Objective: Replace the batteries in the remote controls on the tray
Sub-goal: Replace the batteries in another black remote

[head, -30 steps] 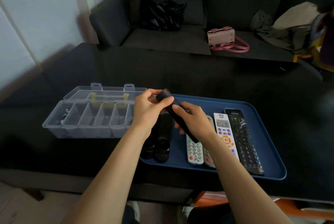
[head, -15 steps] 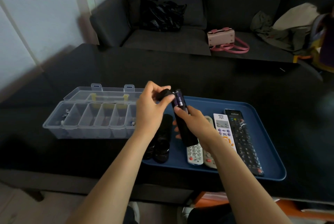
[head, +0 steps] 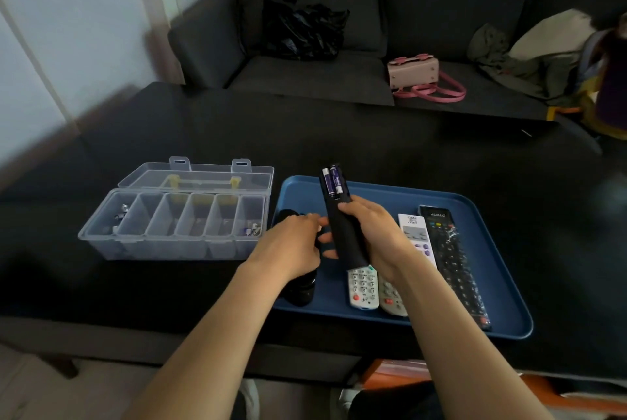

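Observation:
My right hand (head: 373, 233) grips a black remote (head: 346, 239) upright over the blue tray (head: 492, 250). The remote's back is open at the top, showing two purple batteries (head: 334, 182). My left hand (head: 291, 246) is low on the remote's left with its fingers pinched on a dark piece, the battery cover (head: 291, 216), over the black remotes (head: 300, 290) at the tray's left end. On the tray also lie two white remotes (head: 363, 287), a third white one (head: 415, 233) and a long black one (head: 451, 260).
An open clear compartment box (head: 173, 226) stands left of the tray, with small batteries (head: 118, 212) in its end cells. Both rest on a dark table (head: 339, 141). Behind it is a sofa with a black bag (head: 302, 29) and a pink handbag (head: 414, 71).
My left hand slid the cover off the remote's top, baring the batteries, then dropped down and left toward the tray. My right hand tilted the remote more upright.

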